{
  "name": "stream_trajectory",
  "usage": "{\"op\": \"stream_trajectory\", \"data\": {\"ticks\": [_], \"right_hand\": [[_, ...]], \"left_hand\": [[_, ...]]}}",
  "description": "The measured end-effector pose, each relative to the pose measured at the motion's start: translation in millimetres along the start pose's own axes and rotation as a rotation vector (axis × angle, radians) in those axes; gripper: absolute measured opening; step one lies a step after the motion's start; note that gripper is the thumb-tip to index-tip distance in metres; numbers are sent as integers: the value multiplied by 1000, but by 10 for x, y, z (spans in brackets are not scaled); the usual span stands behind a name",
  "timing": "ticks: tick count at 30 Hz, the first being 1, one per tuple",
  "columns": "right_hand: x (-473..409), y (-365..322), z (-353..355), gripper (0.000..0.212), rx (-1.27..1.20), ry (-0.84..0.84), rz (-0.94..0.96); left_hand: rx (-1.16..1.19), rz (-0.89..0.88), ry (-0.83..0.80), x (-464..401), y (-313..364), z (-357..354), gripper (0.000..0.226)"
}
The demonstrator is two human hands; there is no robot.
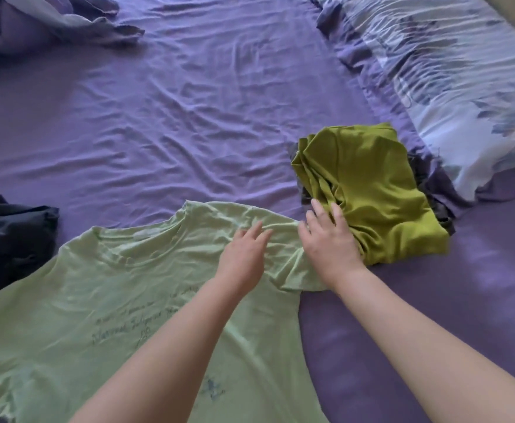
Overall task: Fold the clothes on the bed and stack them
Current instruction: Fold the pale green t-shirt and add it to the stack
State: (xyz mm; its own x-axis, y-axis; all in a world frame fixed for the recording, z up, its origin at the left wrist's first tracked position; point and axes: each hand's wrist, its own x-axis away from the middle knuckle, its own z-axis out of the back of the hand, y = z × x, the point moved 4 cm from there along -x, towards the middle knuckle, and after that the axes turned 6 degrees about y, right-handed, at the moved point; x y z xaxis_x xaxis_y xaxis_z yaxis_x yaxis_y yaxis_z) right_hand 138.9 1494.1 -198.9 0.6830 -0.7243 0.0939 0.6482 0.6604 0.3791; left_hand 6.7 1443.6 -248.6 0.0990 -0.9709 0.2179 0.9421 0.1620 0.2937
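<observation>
Two bare forearms reach into view from the bottom edge, uncovered as far as the picture shows, with no sleeve over them. The left hand (244, 254) and the right hand (329, 242) are bare too, without gloves. The fingers are short and rounded, and the wrists are plain.

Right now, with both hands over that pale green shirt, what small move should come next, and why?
Probably smooth the rumpled sleeve flat, then fold it inward. The pale green shirt lies spread but creased where the left hand and right hand reach, fingers straight, gripping nothing. The olive stack waits beside it.
</observation>
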Motion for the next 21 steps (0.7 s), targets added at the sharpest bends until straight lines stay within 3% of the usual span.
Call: {"op": "stream_trajectory", "data": {"ticks": [5, 7, 10, 14, 19, 21], "right_hand": [[-80, 261, -33, 20, -113, 130, -36], [-57, 360, -51, 23, -221, 216, -51], [-15, 520, -61, 24, -389, 278, -113], [-58, 710, -98, 17, -616, 278, -252], [-139, 740, -194, 41, -741, 205, -349], [-154, 732, -179, 45, -729, 185, -347]], "left_hand": [[56, 133, -14, -577, 94, 49, 73], [52, 162, -40, -655, 84, 31, 57], [173, 258, 92, -725, -19, 147, 18], [370, 421, 246, -959, -54, 361, 16], [444, 536, 175, -951, 20, 166, 20], [608, 545, 150, -821, 83, 107, 23]]}}
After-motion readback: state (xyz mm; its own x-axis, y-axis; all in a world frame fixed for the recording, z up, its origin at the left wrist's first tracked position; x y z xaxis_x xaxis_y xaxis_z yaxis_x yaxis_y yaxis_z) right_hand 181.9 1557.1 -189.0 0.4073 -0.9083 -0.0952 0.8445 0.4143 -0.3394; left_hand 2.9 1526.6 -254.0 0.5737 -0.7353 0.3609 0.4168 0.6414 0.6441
